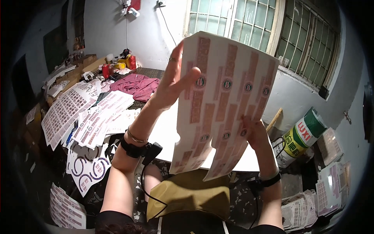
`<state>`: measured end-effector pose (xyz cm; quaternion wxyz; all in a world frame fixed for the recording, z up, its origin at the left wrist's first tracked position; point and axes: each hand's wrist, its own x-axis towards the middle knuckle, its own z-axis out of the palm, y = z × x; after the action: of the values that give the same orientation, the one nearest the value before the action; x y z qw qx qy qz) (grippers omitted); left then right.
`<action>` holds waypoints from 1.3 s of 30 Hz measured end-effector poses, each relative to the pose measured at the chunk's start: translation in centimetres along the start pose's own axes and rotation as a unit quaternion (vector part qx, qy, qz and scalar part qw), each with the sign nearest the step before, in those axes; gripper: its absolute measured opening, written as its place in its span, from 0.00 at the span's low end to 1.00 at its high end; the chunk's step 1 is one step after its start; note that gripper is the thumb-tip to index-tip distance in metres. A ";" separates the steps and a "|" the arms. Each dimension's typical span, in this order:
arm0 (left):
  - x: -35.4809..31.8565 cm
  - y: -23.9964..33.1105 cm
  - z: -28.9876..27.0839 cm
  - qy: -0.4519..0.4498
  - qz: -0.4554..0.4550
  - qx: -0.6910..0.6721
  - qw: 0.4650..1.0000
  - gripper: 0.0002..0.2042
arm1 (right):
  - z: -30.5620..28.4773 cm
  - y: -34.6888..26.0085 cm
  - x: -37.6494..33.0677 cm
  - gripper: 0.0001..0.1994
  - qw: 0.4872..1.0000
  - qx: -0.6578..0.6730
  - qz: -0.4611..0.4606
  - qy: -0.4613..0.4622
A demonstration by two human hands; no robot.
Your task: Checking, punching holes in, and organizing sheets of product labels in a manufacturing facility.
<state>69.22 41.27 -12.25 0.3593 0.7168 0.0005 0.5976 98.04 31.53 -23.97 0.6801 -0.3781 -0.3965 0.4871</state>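
Upright in front of me stand large white printed sheets (237, 66), with columns of reddish blocks and small round green-and-dark emblems. The lower edge splits into two flaps, so more than one sheet may be there. My left hand (169, 87) holds the left edge, its thumb across the front and its fingers mostly behind. My right hand (257, 134) grips the lower right edge, with its fingertips partly on the printed face. Beneath the sheets lies a bright white tabletop (157, 134).
To the left, printed sheets (101, 117) lie in overlapping piles beside a maroon cloth (134, 85) and red bottles (132, 62). A green, white and yellow sack (302, 136) leans at the right by the barred window (249, 23). Stacked papers (300, 210) sit low right.
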 end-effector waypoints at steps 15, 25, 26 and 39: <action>-2.9 -1.6 1.5 -0.006 -0.030 -0.240 0.970 0.26 | -2.4 4.0 -4.9 0.21 0.988 -0.002 0.136 -0.068; -5.4 -3.4 1.2 0.029 -0.158 -0.270 0.949 0.27 | -2.5 7.8 -6.5 0.10 0.986 0.021 0.166 -0.025; -5.5 -3.5 1.2 0.049 -0.191 -0.263 0.944 0.27 | -2.8 8.0 -6.3 0.11 0.988 0.014 0.154 -0.014; -9.7 -4.4 0.6 0.097 -0.265 -0.074 0.956 0.10 | 0.2 0.1 -4.4 0.21 0.998 0.010 0.039 0.056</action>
<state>68.90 40.08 -22.84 0.5549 0.6007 0.1813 0.5462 96.93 27.32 -24.71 0.6857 -0.4128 -0.3377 0.4954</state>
